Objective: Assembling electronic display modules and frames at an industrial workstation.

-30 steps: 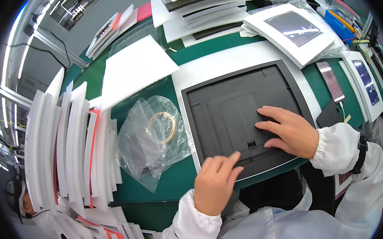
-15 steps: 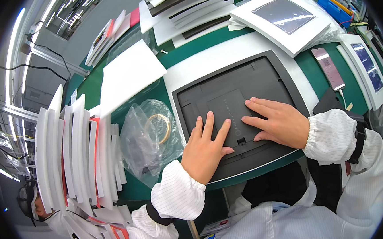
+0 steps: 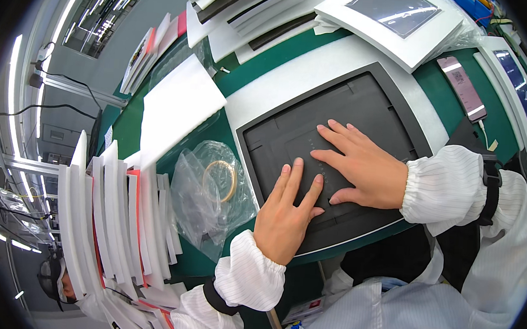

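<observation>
Both hands flat on a dark grey panel (image 3: 339, 133) lying on a white foam sheet (image 3: 294, 81) on the green bench (image 3: 264, 60). Left hand (image 3: 284, 218) spread open, palm down near the panel's front edge, gripping nothing. Right hand (image 3: 367, 169) same deal, fingers stretched out flat across the middle, just beside the left. Clear plastic bag (image 3: 206, 197) with a tape roll (image 3: 219, 180) inside, sitting left of the panel. White foam sheets stacked upright (image 3: 113, 215) further left.
</observation>
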Demonstrator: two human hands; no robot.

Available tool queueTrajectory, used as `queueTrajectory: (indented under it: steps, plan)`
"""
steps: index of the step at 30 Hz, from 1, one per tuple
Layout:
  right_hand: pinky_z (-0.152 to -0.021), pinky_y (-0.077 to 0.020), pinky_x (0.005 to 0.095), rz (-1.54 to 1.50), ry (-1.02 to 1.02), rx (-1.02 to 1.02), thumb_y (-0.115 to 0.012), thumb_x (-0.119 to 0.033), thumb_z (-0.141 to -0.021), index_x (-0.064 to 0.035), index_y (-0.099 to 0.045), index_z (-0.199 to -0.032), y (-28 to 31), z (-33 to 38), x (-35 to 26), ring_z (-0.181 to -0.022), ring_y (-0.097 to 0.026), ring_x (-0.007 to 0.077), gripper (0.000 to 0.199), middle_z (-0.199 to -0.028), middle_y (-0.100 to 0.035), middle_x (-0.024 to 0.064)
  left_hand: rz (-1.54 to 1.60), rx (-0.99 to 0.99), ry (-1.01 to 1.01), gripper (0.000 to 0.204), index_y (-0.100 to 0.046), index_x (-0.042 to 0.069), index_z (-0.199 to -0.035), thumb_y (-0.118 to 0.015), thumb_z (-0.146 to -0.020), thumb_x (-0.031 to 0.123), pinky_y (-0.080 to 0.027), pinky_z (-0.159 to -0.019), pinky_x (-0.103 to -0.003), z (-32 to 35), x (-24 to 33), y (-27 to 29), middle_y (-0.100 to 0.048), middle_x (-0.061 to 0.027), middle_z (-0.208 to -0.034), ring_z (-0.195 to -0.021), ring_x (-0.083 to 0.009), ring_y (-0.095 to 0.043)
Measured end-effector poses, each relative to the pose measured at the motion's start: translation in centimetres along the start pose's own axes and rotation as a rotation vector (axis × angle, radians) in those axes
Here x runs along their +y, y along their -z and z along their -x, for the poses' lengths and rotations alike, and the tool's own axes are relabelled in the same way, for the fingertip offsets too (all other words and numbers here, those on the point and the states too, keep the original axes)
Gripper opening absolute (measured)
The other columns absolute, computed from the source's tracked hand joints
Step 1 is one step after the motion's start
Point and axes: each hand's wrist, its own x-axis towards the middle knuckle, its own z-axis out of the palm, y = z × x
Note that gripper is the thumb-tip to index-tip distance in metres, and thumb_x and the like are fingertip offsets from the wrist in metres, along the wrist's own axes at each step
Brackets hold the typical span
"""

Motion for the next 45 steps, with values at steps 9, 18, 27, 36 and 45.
queueTrajectory:
  steps: [9, 18, 27, 36, 45]
  plan:
    - [-0.108, -0.025, 0.046, 0.056, -0.083, -0.08, -0.077, -0.024, -0.067, -0.0052, -0.044, -0.126, 0.6, -1.4, -0.8, -0.132, -0.027, 0.0368, 0.07, -0.139, -0.033, 0.0197, -0.025, 0.011, -0.044, 0.046, -0.056, 0.01, -0.119, -0.066, -0.076, 0.023, -0.039, -0.097, -0.045, -0.3, -0.5, 0.0, -0.05, -0.0175, -0.127, -0.116, -0.038, -0.047]
    - [-0.108, -0.0266, 0.0438, 0.045, -0.016, -0.052, -0.077, -0.026, -0.067, -0.0031, -0.044, -0.125, 0.5, -0.9, 0.3, -0.132, -0.028, 0.0341, 0.07, -0.137, -0.035, 0.019, -0.046, 0.017, -0.043, 0.048, -0.056, 0.009, -0.121, -0.066, -0.076, 0.023, -0.038, -0.097, -0.046, -0.1, -0.4, 0.1, -0.05, -0.0171, -0.127, -0.115, -0.038, -0.047]
    - [-0.095, -0.0425, 0.038, 0.164, 0.176, -0.364, -0.07, -0.01, -0.069, 0.0051, -0.043, -0.122, 3.4, -0.4, -1.6, -0.117, -0.047, 0.0324, 0.062, -0.119, -0.051, 0.02, -0.143, -0.199, -0.22, 0.049, -0.056, 0.002, -0.114, -0.071, -0.072, 0.024, -0.037, -0.099, -0.044, -2.9, -0.6, 2.9, -0.047, -0.0232, -0.126, -0.118, -0.0388, -0.044]
    - [-0.054, -0.0519, 0.0315, 0.375, 0.24, -0.147, -0.067, -0.004, -0.066, 0.0166, -0.045, -0.111, 2.0, 1.5, -2.3, -0.068, -0.064, 0.0248, 0.054, -0.073, -0.063, 0.015, 0.009, -0.429, -0.156, 0.076, -0.037, 0.001, -0.132, -0.072, -0.066, 0.018, -0.036, -0.102, -0.042, -4.5, -1.1, 3.1, -0.033, -0.0286, -0.136, -0.127, -0.0451, -0.032]
    - [-0.068, -0.0539, 0.0309, 0.364, 0.32, 0.032, -0.065, -0.003, -0.068, 0.0146, -0.044, -0.115, 1.2, 3.6, -1.0, -0.083, -0.062, 0.0247, 0.054, -0.086, -0.062, 0.0166, -0.133, -0.4, -0.199, 0.08, -0.035, 0.003, -0.134, -0.072, -0.063, 0.015, -0.046, -0.093, -0.041, -4.7, 0.2, 3.2, -0.034, -0.0277, -0.135, -0.122, -0.0446, -0.04]
